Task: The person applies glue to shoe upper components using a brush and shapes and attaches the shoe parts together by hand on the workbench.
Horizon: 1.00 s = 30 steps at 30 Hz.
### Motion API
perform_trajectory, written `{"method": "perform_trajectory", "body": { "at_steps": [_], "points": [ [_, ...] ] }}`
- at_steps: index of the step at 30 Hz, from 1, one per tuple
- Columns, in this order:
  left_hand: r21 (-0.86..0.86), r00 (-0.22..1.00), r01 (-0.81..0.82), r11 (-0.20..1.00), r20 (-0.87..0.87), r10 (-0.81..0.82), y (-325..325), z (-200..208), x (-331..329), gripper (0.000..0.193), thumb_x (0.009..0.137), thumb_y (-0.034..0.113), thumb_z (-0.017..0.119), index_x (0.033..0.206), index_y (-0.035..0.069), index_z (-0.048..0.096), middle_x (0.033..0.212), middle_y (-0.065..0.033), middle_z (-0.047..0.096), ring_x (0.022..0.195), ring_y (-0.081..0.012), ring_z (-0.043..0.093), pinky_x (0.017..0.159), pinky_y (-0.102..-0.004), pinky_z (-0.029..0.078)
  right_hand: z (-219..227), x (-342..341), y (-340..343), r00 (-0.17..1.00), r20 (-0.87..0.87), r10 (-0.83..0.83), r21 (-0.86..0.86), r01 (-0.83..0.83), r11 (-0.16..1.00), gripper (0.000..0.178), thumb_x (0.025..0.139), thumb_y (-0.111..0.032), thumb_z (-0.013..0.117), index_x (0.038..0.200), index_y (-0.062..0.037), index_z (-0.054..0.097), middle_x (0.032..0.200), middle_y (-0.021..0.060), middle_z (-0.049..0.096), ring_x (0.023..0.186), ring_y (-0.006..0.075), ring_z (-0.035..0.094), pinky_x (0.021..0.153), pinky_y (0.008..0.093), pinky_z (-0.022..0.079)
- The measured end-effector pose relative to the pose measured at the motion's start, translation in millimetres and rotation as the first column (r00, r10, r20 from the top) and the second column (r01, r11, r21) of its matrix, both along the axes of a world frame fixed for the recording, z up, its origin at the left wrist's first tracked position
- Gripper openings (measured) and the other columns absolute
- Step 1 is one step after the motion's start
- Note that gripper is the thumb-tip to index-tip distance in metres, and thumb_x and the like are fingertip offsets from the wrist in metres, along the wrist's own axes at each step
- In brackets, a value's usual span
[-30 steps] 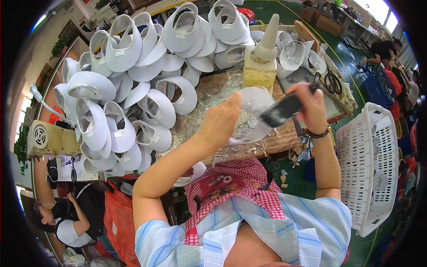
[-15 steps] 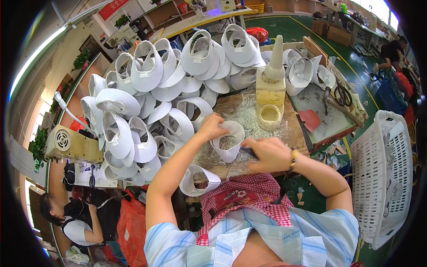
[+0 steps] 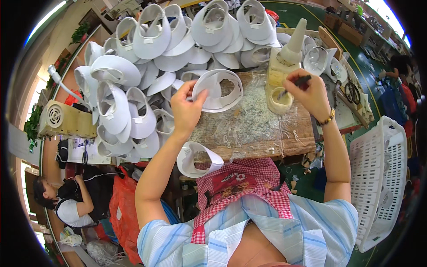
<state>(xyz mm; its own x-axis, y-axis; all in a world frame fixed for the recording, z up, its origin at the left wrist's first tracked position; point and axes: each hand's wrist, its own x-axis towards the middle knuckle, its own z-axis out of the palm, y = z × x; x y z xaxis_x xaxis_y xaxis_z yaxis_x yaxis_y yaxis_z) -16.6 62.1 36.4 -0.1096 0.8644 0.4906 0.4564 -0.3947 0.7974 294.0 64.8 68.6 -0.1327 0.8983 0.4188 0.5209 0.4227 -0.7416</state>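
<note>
My left hand [image 3: 187, 109] grips a white sun visor [image 3: 211, 91] by its left side, raised over the left of the worn wooden board [image 3: 253, 138]. In my right hand [image 3: 315, 98] is a small dark-handled brush [image 3: 304, 80], its tip slanting into the mouth of a cream-coloured cup [image 3: 279, 108]. The cup stands against a yellowish plastic bottle [image 3: 277, 62] with a tall cone spout. What the cup holds is hard to make out. Another white visor [image 3: 215, 168] lies at the board's front left edge, close to my apron.
Stacked white visors [image 3: 153, 44] crowd the bench to the left and back. Scissors [image 3: 352, 92] lie in a tray on the right. Beside me at right stands a white plastic basket [image 3: 371, 178]. A co-worker [image 3: 73, 202] is at the lower left, near a beige machine [image 3: 66, 118].
My left hand has lifted the visor off the board, tilting it and moving it left. My right hand has carried the brush from the visor up and right to the cup. The view has shifted.
</note>
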Motion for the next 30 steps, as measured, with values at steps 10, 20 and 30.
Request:
{"method": "perform_trajectory", "body": {
  "at_steps": [10,20,30],
  "points": [
    [-0.182,0.914,0.177,0.967,-0.336,-0.230,-52.9,-11.3,17.2,0.043,0.078,0.000,0.058,0.121,0.003,0.057,0.081,-0.0098,0.058,0.070,-0.0178,0.060,0.060,-0.0281,0.048,-46.9,16.3,1.3,0.991,0.126,-0.047,0.158,0.027,0.987,0.024,0.079,-0.026,0.073,0.085,-0.0029,0.071,0.077,0.0105,0.066,0.060,0.0182,0.062,0.058,0.0263,0.049],
    [-0.255,0.841,0.247,0.935,-0.423,-0.338,-34.5,-12.5,38.3,0.041,0.078,0.005,0.052,0.118,-0.001,0.057,0.082,-0.0209,0.057,0.074,-0.0367,0.058,0.068,-0.0428,0.046,-57.1,17.0,-12.2,0.990,-0.142,0.012,-0.243,-0.046,0.969,0.020,0.083,-0.018,0.069,0.080,0.0018,0.068,0.073,0.0003,0.067,0.062,0.0059,0.058,0.054,0.0247,0.045],
    [-0.216,0.873,0.228,0.949,-0.387,-0.298,-39.1,-26.8,37.4,0.044,0.080,0.008,0.050,0.124,0.003,0.055,0.078,-0.0193,0.053,0.069,-0.0335,0.055,0.064,-0.0401,0.044,-91.2,-61.0,-11.3,0.931,0.183,0.315,0.133,-0.341,0.931,0.014,0.072,-0.016,0.073,0.072,-0.0027,0.067,0.073,0.0102,0.065,0.065,0.0256,0.063,0.062,0.0328,0.051]
  ]
}}
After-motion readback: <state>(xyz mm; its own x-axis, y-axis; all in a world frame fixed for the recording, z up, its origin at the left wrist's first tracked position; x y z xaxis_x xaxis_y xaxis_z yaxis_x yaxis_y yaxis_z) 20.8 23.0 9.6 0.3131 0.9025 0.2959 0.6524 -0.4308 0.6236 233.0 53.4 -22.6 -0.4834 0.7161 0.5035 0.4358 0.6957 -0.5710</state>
